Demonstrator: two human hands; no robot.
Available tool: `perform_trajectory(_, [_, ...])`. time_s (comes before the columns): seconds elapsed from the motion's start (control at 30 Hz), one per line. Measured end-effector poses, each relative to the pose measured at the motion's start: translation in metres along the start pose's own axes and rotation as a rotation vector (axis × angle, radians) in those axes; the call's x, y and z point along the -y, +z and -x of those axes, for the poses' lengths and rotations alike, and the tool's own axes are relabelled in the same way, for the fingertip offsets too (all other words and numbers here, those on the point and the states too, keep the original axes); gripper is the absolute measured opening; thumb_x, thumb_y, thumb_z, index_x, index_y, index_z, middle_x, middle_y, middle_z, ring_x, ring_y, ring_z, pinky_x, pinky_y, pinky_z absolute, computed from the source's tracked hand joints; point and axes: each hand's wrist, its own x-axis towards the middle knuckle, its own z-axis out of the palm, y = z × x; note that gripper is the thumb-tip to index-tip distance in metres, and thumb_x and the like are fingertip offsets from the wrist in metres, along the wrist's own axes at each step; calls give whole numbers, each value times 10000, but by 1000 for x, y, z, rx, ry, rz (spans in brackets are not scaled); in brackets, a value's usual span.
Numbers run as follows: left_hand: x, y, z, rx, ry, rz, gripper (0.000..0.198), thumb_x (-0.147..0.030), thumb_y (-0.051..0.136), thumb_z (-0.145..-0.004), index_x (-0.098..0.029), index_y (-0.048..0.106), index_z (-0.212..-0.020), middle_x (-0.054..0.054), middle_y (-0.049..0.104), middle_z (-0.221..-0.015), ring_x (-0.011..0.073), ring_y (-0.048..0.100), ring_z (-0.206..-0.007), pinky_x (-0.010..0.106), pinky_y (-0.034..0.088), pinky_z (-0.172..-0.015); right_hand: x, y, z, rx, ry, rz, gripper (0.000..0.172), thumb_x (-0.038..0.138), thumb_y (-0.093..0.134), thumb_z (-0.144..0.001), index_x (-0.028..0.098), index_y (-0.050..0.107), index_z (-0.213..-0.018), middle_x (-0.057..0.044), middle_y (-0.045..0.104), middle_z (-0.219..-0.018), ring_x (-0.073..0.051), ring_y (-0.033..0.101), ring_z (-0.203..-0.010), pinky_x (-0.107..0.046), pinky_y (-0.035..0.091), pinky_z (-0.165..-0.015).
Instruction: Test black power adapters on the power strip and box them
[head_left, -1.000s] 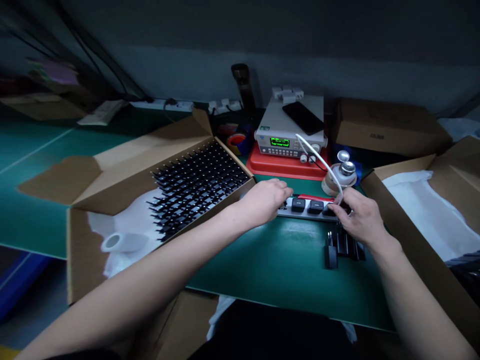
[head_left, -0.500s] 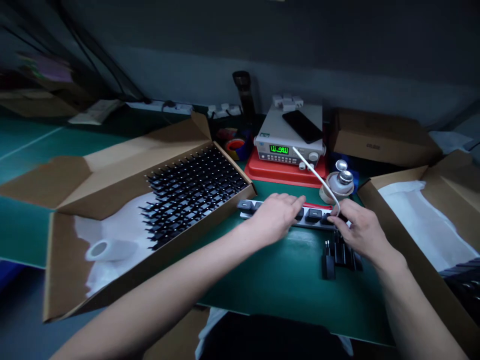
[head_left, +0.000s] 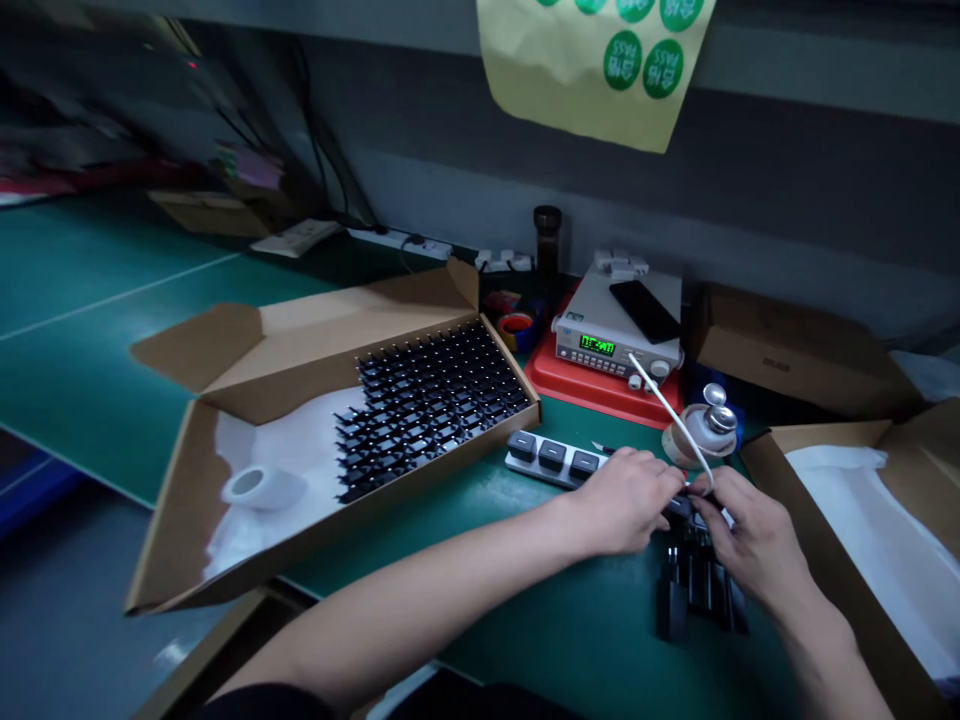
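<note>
A white power strip [head_left: 540,470] lies across the green table, with several black power adapters [head_left: 553,455] plugged into it. Over its right part is my left hand [head_left: 622,500], fingers curled and thumb below, closed around a black adapter [head_left: 679,506] that is partly covered. Beside it, my right hand [head_left: 754,530] pinches the end of a white cable [head_left: 679,420] at the strip's right end; the plug itself is hidden by the fingers. Several loose black adapters [head_left: 701,585] with pins upward lie just below both hands.
Left, an open carton [head_left: 442,470] holds rows of black adapters and a white roll [head_left: 262,488]. Behind stands a meter [head_left: 615,345] with a green display on a red tray [head_left: 544,372], a phone [head_left: 645,310] on top. A pump bottle [head_left: 705,430] and another open carton [head_left: 832,435] are right.
My left hand has slid right along the strip, close to my right hand, uncovering adapters at the left end. The view has tilted up and left; the meter's reading differs.
</note>
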Motion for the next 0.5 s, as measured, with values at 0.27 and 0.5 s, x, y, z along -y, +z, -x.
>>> perform_trajectory(0.27, [-17, 22, -10, -109, -114, -85, 439, -379, 753, -787, -150, 565, -1110, 85, 670, -1010, 277, 622, -938, 409, 469, -796, -4, 4, 3, -35, 4, 89, 63, 224, 527, -992, 227, 590, -994, -30, 670, -946, -165, 677, -807, -271, 518, -727])
perform_trajectory(0.5, [-15, 28, -9, -182, -80, -63, 324, -305, 694, -778, -121, 579, -1018, 72, 718, -958, 256, 671, -879, 409, 444, -743, -26, 7, 13, -40, -67, 185, 162, 375, 549, -970, 250, 636, -1027, -23, 717, -996, -188, 706, -841, -280, 517, -705])
